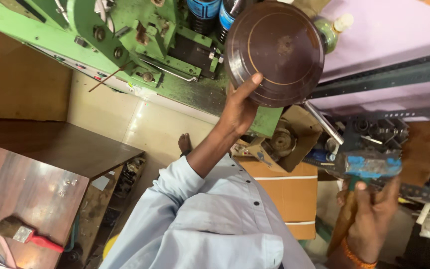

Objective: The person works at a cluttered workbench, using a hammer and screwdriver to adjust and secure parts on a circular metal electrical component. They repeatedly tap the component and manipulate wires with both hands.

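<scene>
My left hand (239, 107) is raised and grips the lower edge of a round dark brown metal disc (274, 50), thumb pressed on its face. The disc is held up in front of a green machine (125, 35). My right hand (372, 219), with an orange band at the wrist, is closed around the wooden handle of a hammer (372, 165) with a blue-painted head. The hammer is held upright at the lower right, apart from the disc. A light blue shirt sleeve covers my left arm.
A brown wooden table (31, 174) stands at the left with a red-handled brush (23, 233) on it. A cardboard box (287, 192) sits below the machine. A metal rack (399, 129) with loose parts is at the right. Bottles (205, 10) stand on the machine.
</scene>
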